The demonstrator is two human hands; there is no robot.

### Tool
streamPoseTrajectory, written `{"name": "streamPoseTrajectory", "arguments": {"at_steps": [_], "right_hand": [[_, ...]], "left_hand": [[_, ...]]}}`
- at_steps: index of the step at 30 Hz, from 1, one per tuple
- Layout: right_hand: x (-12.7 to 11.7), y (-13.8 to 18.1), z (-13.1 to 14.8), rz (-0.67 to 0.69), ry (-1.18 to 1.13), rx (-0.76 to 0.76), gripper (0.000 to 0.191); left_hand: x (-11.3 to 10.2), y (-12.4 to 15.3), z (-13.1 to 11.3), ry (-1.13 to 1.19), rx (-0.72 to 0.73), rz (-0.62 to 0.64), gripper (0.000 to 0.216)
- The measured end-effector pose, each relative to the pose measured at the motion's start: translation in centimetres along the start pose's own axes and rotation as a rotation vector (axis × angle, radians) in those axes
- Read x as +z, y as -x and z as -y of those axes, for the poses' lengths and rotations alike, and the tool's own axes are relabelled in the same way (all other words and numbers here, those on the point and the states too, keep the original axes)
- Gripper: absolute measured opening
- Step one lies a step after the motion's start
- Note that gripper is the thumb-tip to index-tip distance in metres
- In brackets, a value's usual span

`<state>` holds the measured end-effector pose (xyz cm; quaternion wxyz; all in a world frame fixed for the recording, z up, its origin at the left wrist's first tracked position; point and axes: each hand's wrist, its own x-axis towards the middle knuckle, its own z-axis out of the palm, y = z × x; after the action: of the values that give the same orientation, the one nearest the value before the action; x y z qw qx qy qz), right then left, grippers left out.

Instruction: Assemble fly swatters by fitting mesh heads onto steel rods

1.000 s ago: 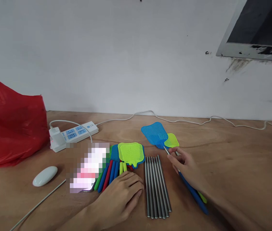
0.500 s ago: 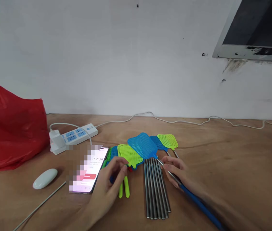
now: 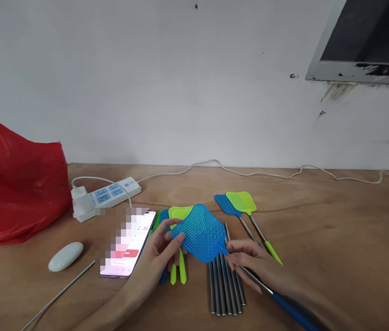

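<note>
A blue fly swatter (image 3: 203, 234) with a perforated head, a metal rod and a blue handle is held between my hands. My left hand (image 3: 165, 246) pinches the left edge of its head. Around the neck, where head meets rod, the fingers of my right hand (image 3: 249, 262) are closed. Beneath it lies a row of several metal rods (image 3: 223, 289). Partly hidden behind my left hand are a yellow-green swatter head (image 3: 179, 212) and yellow-green handles (image 3: 182, 269). Farther right rest an assembled blue swatter (image 3: 228, 204) and a yellow-green swatter (image 3: 242, 202).
To the left are a lit phone (image 3: 128, 248), a white oval object (image 3: 65, 256) and a white power strip (image 3: 111, 197) with a plug in it. A red plastic bag (image 3: 18, 188) stands at the far left. A white cable (image 3: 252, 174) runs along the wall.
The blue swatter in my right hand has come down and nearer, its head now over the rods. My left hand has taken hold of the head's edge. The two swatters behind show more fully.
</note>
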<state>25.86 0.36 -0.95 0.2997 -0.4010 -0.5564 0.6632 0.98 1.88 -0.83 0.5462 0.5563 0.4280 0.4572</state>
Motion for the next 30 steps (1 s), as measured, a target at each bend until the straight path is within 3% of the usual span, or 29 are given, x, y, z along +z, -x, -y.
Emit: {"name": "streamPoseTrajectory", "arguments": {"at_steps": [7, 14, 16, 19, 22, 27, 30], "right_hand": [[0.2, 0.1, 0.1, 0.044, -0.054, -0.027, 0.038], [0.5, -0.2, -0.8, 0.063, -0.069, -0.006, 0.047], [0.5, -0.2, -0.6, 0.073, -0.105, 0.017, 0.047], [0.4, -0.2, -0.2, 0.072, -0.193, 0.041, 0.047], [0.1, -0.5, -0.1, 0.014, -0.3, -0.028, 0.046], [-0.8, -1.3, -0.1, -0.107, -0.433, -0.064, 0.054], [-1.0, -1.2, 0.1, -0.244, -0.375, -0.055, 0.052]], "left_hand": [[-0.1, 0.2, 0.6, 0.108, -0.035, 0.143, 0.061], [-0.4, 0.0, 0.2, 0.168, 0.0, 0.119, 0.053], [-0.5, -0.1, 0.2, 0.17, 0.007, 0.083, 0.051], [-0.9, -0.4, 0.1, 0.201, 0.047, -0.097, 0.051], [-1.1, -0.7, -0.3, 0.207, 0.088, -0.243, 0.05], [-0.6, -0.7, -0.7, 0.074, 0.041, -0.133, 0.055], [-0.4, -0.5, -0.7, 0.024, 0.02, -0.037, 0.056]]}}
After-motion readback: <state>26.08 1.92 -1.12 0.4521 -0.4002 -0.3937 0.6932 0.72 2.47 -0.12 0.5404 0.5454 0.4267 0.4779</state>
